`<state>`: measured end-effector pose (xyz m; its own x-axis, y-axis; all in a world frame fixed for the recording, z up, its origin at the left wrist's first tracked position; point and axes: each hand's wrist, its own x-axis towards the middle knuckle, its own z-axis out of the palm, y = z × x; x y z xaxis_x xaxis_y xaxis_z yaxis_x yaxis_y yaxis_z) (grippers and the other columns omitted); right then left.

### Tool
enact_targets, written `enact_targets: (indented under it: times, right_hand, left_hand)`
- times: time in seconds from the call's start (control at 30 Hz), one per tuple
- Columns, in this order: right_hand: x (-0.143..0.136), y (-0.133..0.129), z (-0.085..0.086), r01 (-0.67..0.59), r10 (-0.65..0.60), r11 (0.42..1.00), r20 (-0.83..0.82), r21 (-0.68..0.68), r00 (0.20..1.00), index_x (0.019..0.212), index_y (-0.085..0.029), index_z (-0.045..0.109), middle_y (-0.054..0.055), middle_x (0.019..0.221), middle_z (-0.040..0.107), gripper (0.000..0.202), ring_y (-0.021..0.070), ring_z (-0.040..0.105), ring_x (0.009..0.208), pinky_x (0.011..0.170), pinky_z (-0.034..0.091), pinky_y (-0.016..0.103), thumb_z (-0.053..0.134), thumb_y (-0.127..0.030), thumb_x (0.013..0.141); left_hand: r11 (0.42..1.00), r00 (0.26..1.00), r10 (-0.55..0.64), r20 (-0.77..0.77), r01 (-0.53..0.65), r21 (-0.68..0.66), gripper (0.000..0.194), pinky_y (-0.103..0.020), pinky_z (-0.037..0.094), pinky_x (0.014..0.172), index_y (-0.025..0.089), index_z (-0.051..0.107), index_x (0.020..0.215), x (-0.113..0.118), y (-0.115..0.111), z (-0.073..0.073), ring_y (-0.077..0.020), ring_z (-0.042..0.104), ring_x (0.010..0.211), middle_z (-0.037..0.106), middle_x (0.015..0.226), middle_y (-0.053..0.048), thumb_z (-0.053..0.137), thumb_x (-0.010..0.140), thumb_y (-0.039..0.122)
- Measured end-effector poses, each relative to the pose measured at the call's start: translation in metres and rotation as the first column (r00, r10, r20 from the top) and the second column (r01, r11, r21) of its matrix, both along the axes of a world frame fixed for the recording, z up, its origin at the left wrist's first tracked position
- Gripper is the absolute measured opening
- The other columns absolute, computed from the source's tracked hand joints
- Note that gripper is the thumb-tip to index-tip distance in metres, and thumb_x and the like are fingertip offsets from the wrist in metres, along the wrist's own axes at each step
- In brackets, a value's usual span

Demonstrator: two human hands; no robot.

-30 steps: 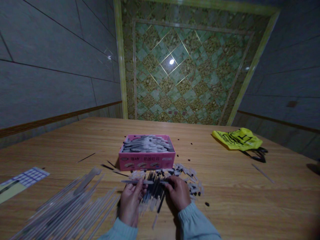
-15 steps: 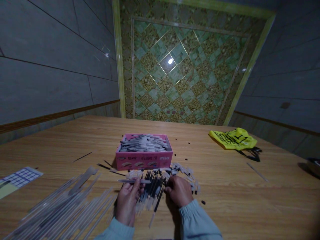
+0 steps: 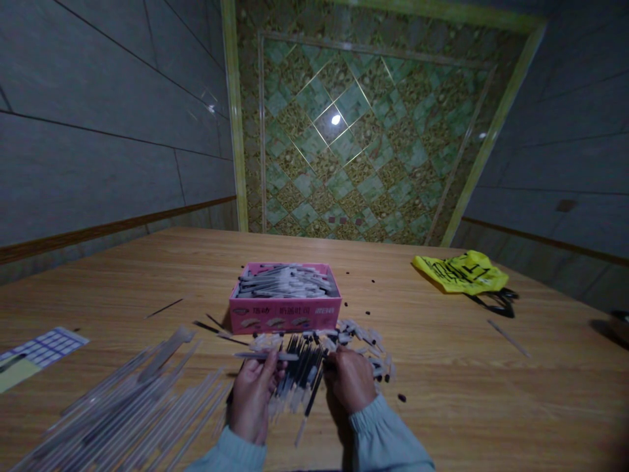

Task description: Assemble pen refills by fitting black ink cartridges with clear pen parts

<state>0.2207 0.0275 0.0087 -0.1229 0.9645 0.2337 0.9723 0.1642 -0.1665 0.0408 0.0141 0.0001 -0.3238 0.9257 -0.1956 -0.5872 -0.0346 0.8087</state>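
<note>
My left hand [image 3: 253,393] is closed, with a slim pale pen [image 3: 285,356] pinched level between thumb and fingers. My right hand [image 3: 351,380] has its fingers bent together at the edge of the loose pen parts; whatever they grip is hidden. Between the hands lies a bunch of dark pen refills [image 3: 307,360] with pale ends. Beside my right hand, small clear caps [image 3: 366,335] and black plugs are scattered. Behind them stands an open pink box [image 3: 285,318] filled with pens [image 3: 285,282].
Many long clear tubes [image 3: 132,406] are spread at the left on the wooden table [image 3: 442,406]. A checked card [image 3: 44,354] lies at the far left, a yellow bag [image 3: 462,272] with black straps at the right. One loose stick [image 3: 508,337] lies in front of the bag.
Almost nothing differs. My right hand has shifted slightly at the caps, its fingers still together. The left hand keeps the pen in the same pose.
</note>
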Motion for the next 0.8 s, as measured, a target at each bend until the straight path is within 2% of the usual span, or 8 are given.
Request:
enact_targets:
  times: [0.1, 0.2, 0.27, 0.33, 0.37, 0.43, 0.57, 0.8]
  right_hand:
    - [0.001, 0.001, -0.001, 0.015, -0.014, 1.0, -0.074, 0.016, 0.997, 0.074, -0.018, 0.067, 0.009, 0.083, 0.068, 0.015, 0.0222, 0.063, 0.075, 0.06, 0.036, 0.027, 0.053, -0.015, 0.073]
    - [-0.002, 0.005, -0.003, 0.003, 0.012, 0.999, -0.363, 0.041, 0.932, 0.079, -0.017, 0.067, 0.009, 0.083, 0.068, 0.017, 0.0228, 0.063, 0.078, 0.067, 0.04, 0.028, 0.051, -0.014, 0.075]
    - [-0.008, 0.008, -0.007, -0.063, 0.071, 0.997, -0.695, 0.036, 0.715, 0.08, -0.017, 0.065, 0.008, 0.079, 0.068, 0.013, 0.0223, 0.063, 0.078, 0.069, 0.043, 0.03, 0.053, -0.017, 0.075]
    - [-0.018, 0.008, -0.011, -0.178, 0.078, 0.984, -0.929, 0.014, 0.361, 0.079, -0.016, 0.063, 0.006, 0.073, 0.066, 0.011, 0.0205, 0.062, 0.07, 0.065, 0.046, 0.03, 0.058, -0.023, 0.073]
    - [-0.024, 0.007, -0.013, -0.236, 0.058, 0.972, -0.977, 0.009, 0.204, 0.079, -0.015, 0.063, 0.004, 0.07, 0.065, 0.014, 0.019, 0.062, 0.064, 0.062, 0.046, 0.029, 0.062, -0.027, 0.072]
    - [-0.033, 0.003, -0.017, -0.311, 0.024, 0.95, -1.0, 0.018, 0.014, 0.079, -0.015, 0.063, 0.002, 0.067, 0.063, 0.021, 0.016, 0.059, 0.057, 0.058, 0.046, 0.028, 0.069, -0.031, 0.067]
    - [-0.042, -0.002, -0.02, -0.296, 0.046, 0.953, -0.996, 0.068, -0.079, 0.079, -0.015, 0.065, 0.002, 0.07, 0.064, 0.024, 0.0143, 0.059, 0.058, 0.058, 0.046, 0.027, 0.076, -0.03, 0.063]
    - [-0.04, 0.0, -0.019, -0.255, 0.059, 0.964, -0.995, 0.079, -0.083, 0.078, -0.015, 0.065, 0.002, 0.069, 0.065, 0.024, 0.0138, 0.058, 0.058, 0.058, 0.046, 0.027, 0.077, -0.03, 0.063]
  left_hand:
    - [1.0, 1.0, -0.001, 0.008, 0.001, 0.002, 0.033, -0.018, 0.05, 0.051, 0.012, 0.065, 0.076, 0.001, -0.001, 0.002, -0.0116, 0.064, 0.059, 0.07, 0.066, -0.003, 0.082, 0.053, 0.029]
    - [1.0, 1.0, -0.006, 0.014, 0.006, -0.001, 0.034, -0.018, 0.05, 0.052, 0.011, 0.065, 0.075, 0.001, -0.002, 0.005, -0.0113, 0.064, 0.059, 0.069, 0.065, -0.003, 0.083, 0.052, 0.028]
    - [1.0, 1.0, -0.01, 0.016, 0.01, -0.003, 0.033, -0.018, 0.05, 0.052, 0.011, 0.065, 0.074, 0.001, -0.003, 0.005, -0.0112, 0.063, 0.059, 0.069, 0.065, -0.004, 0.083, 0.052, 0.029]
    - [1.0, 1.0, -0.017, 0.015, 0.017, -0.003, 0.033, -0.018, 0.05, 0.052, 0.011, 0.066, 0.074, 0.001, -0.003, 0.005, -0.0112, 0.063, 0.058, 0.07, 0.065, -0.004, 0.083, 0.052, 0.029]
    - [1.0, 1.0, -0.021, 0.015, 0.021, -0.002, 0.033, -0.018, 0.05, 0.052, 0.011, 0.066, 0.074, 0.002, -0.002, 0.005, -0.0113, 0.063, 0.058, 0.07, 0.065, -0.004, 0.083, 0.052, 0.03]
    - [1.0, 1.0, -0.027, 0.014, 0.027, -0.001, 0.034, -0.018, 0.05, 0.051, 0.01, 0.066, 0.075, 0.002, -0.002, 0.004, -0.0117, 0.063, 0.058, 0.07, 0.065, -0.005, 0.083, 0.052, 0.03]
    - [1.0, 0.999, -0.031, 0.014, 0.031, -0.002, 0.035, -0.019, 0.05, 0.051, 0.01, 0.066, 0.073, 0.001, -0.002, 0.003, -0.0118, 0.063, 0.057, 0.069, 0.064, -0.004, 0.083, 0.051, 0.03]
    - [0.999, 0.999, -0.049, 0.012, 0.049, 0.005, 0.034, -0.019, 0.051, 0.053, 0.011, 0.066, 0.076, 0.001, -0.001, -0.001, -0.0116, 0.063, 0.059, 0.07, 0.067, -0.004, 0.082, 0.053, 0.03]
